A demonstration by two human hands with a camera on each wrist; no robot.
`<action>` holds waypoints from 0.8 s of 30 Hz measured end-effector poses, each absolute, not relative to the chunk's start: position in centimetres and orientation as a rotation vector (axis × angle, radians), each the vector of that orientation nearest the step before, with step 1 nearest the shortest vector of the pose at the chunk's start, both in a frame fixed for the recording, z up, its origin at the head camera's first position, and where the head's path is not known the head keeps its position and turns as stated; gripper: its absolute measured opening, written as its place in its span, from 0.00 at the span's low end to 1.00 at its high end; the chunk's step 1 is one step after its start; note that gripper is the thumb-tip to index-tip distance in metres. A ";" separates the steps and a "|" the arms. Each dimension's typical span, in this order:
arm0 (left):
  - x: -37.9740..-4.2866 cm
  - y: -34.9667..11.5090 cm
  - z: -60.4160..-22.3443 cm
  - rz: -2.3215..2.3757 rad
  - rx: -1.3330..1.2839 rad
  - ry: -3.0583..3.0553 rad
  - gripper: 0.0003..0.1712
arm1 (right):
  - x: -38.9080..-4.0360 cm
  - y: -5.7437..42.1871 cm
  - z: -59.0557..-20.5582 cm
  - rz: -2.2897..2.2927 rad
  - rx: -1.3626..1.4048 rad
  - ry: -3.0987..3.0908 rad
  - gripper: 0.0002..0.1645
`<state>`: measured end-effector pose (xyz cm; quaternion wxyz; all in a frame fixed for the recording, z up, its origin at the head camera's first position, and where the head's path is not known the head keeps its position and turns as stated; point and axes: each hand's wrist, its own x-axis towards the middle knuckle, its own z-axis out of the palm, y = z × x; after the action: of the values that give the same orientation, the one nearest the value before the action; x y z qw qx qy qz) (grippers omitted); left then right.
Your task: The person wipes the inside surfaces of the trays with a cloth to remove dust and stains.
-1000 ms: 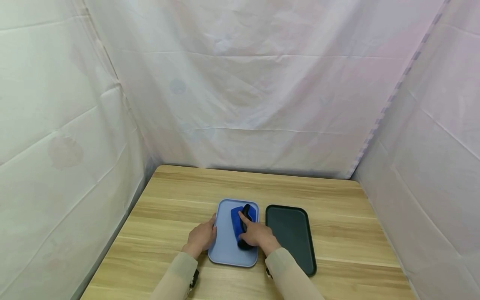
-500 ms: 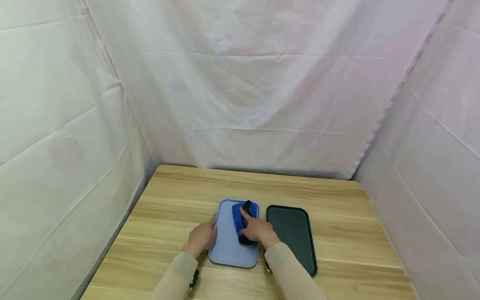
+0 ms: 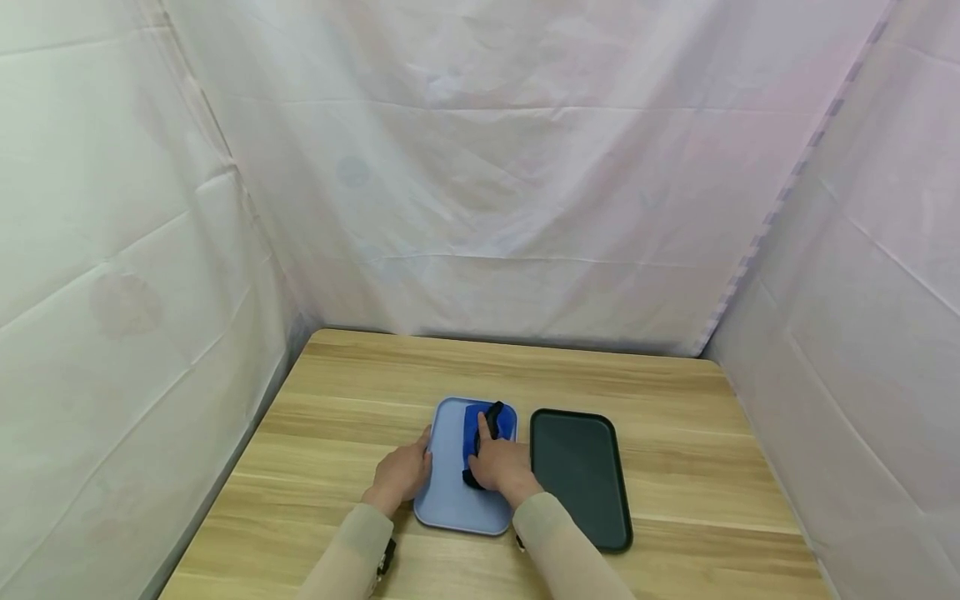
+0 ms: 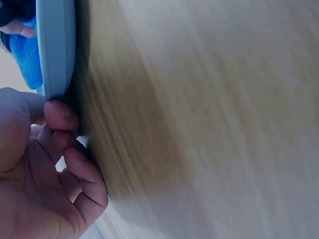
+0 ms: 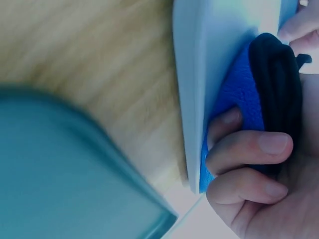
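Note:
A light blue tray [image 3: 447, 500] lies on the wooden table. On its right half is a blue fuzzy cloth pad [image 3: 471, 433] with a thick black band [image 5: 279, 84] along it. My right hand [image 3: 504, 462] grips the pad by the band, index finger stretched forward over it; the right wrist view shows other fingers curled round the band. My left hand [image 3: 403, 473] holds the tray's left edge, fingertips right at the rim in the left wrist view. Part of the pad is hidden under the right hand.
A dark green tray [image 3: 579, 475] lies just right of the light blue one, under the right forearm's side. The wooden table [image 3: 360, 375] ends at white cloth walls [image 3: 487, 192] at the back and both sides.
My right hand and the pad first slid away toward the tray's far end, then shifted left, the pad's near end swinging left. The left hand keeps its place at the tray's edge.

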<state>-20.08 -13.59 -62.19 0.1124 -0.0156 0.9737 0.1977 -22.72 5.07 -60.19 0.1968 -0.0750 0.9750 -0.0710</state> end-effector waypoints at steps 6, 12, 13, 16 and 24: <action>-20.0 -13.6 -62.1 0.586 -0.038 2.858 0.31 | -22.5 4.1 -60.8 -0.178 -0.166 2.762 0.51; -20.1 -13.7 -62.0 0.584 -0.027 2.866 0.31 | -22.3 3.7 -60.7 -0.235 -0.156 2.805 0.51; -20.1 -13.7 -62.0 0.584 -0.025 2.866 0.31 | -22.3 3.6 -60.8 -0.240 -0.156 2.807 0.51; -20.1 -13.7 -62.0 0.582 -0.022 2.865 0.31 | -22.3 3.5 -60.9 -0.240 -0.153 2.806 0.51; -20.1 -13.7 -62.1 0.578 -0.037 2.860 0.31 | -22.4 3.3 -61.3 -0.234 -0.139 2.782 0.51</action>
<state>-20.12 -13.66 -62.14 0.1113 -0.0125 0.9740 0.1969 -22.41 3.31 -61.26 0.1724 -0.0490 0.9804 -0.0823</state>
